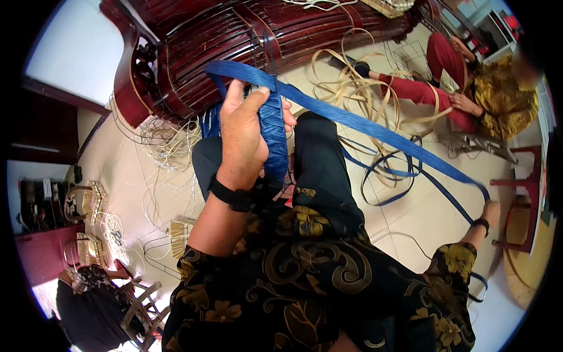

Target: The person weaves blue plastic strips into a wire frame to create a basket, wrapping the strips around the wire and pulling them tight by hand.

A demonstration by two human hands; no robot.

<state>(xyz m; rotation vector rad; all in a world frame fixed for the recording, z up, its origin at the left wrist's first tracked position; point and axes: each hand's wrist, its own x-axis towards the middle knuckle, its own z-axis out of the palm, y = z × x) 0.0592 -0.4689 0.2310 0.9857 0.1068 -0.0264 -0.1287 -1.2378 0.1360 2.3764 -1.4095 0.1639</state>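
Note:
A blue wrapped weaving piece (273, 132) stands upright above my knees, its face covered in slanting overlapping bands. My left hand (245, 123) is closed around it, thumb pressed near its top edge. From that edge a long flat blue strip (363, 130) loops up behind my fingers and stretches off to the right. My right hand (490, 212) is held out far to the right, closed on the strip; its fingers are partly hidden. Beyond that grip, the strip doubles back in loose blue coils (384, 176) near the floor. What lies behind the woven piece is hidden.
A dark red wooden bench (217, 47) stands right ahead. Tan strips (375, 88) lie looped on the floor, by a seated person (498, 94) handling one. Thin wire-like strands (167, 144) are heaped at left. Another person (88, 299) sits at lower left. A red stool (525, 188) stands at right.

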